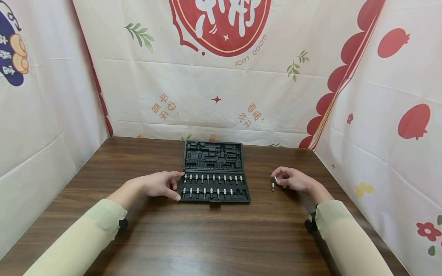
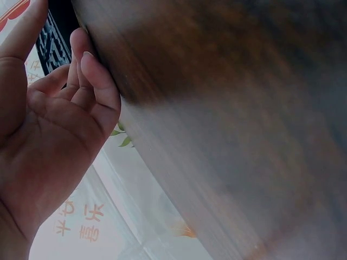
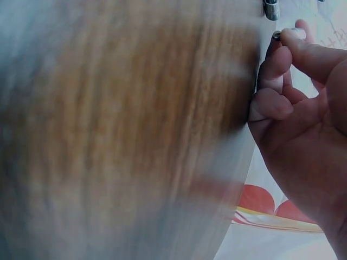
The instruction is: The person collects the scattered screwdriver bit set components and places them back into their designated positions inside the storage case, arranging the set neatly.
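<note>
An open black tool case (image 1: 244, 199) lies on the table, two rows of silver bit sockets (image 1: 211, 191) in its lower half. My left hand (image 1: 159, 184) is at the case's left side, index fingertip near the hinge and thumb at the front corner. In the left wrist view its fingers look relaxed, with nothing in the palm. To the right of the case, my right hand (image 1: 291, 179) pinches a small bit socket (image 3: 277, 36) between thumb and fingertips, which hide most of it. Another bit socket (image 1: 272, 187) stands on the table just in front of those fingertips.
The case's raised lid (image 1: 214, 146) leans back with moulded recesses. Vacant slots (image 1: 240, 193) show at the right end of the front row. A printed cloth (image 1: 207, 88) hangs behind the brown wooden table (image 1: 207, 237) and along both sides.
</note>
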